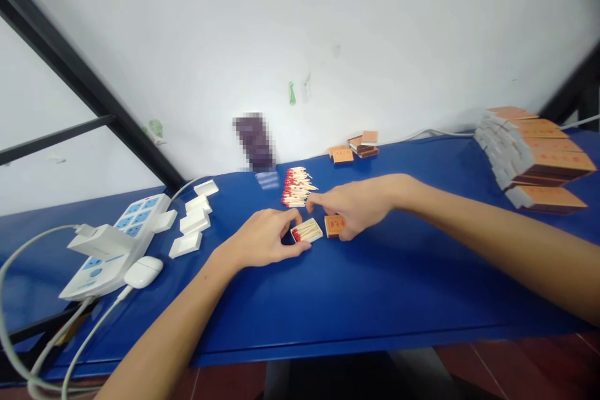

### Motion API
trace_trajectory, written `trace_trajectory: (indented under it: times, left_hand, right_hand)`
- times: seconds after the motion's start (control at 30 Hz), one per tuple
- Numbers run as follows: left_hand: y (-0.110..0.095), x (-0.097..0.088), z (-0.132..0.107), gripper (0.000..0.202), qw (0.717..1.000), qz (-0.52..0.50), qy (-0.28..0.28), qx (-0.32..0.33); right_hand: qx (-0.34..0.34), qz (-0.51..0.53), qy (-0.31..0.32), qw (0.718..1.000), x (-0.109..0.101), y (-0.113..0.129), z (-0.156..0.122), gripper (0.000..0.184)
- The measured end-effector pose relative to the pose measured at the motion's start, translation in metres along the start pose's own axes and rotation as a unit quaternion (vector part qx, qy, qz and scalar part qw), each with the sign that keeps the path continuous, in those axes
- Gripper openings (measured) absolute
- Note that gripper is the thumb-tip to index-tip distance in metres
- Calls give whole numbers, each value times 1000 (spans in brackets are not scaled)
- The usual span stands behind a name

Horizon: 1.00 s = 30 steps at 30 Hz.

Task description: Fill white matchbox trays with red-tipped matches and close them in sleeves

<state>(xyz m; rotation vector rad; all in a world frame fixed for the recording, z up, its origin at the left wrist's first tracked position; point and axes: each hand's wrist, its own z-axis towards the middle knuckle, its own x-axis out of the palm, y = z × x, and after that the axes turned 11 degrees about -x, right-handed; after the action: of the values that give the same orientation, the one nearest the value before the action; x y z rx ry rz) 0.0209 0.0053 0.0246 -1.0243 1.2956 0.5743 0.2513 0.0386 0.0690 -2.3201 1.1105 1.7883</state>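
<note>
My left hand (265,239) rests on the blue table (375,287), its thumb and fingers pinched on a small white tray of matches (308,230). My right hand (354,203) holds an orange matchbox sleeve (334,225) against the table just right of the tray, with its forefinger stretched toward a loose pile of red-tipped matches (296,187) behind the tray.
Several empty white trays (194,223) lie at the left beside a white power strip (115,244) with cables and a white earbud case (143,272). A few orange matchboxes (357,147) sit by the wall. Stacked rows of boxes (529,156) fill the far right.
</note>
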Motion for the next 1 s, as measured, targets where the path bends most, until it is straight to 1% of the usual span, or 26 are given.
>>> trace_trajectory:
  times: [0.07,0.13,0.2,0.27,0.4,0.53,0.73,0.87,1.0]
  left_hand:
    - [0,1,1,36,1000,-3,-4,1]
    - [1,3,2,39,1000,-11,-9,1]
    - [2,4,3,40,1000,-30,-6,-2]
    - [3,5,3,38,999,-54,4,-9]
    - [5,6,3,35,994,-102,24,-17]
    - [7,7,3,35,988,-145,35,-30]
    - [10,10,4,34,982,-184,30,-33]
    - [10,12,6,45,975,-217,4,-39]
    - [9,17,8,47,963,-266,-18,-40]
  right_hand:
    - [-22,14,-15,1000,3,-3,3,71]
    - [-53,22,-39,998,4,-6,4,68]
    - [-70,18,-60,996,4,-7,5,65]
    - [-73,14,-72,995,3,-8,4,61]
    - [-69,4,-69,995,1,-7,3,53]
    - [-71,-10,-79,994,2,-10,5,53]
    - [-100,-6,-99,990,3,-13,7,44]
    - [-142,-5,-126,982,7,-9,10,36]
    - [-185,39,-152,970,15,-4,17,30]
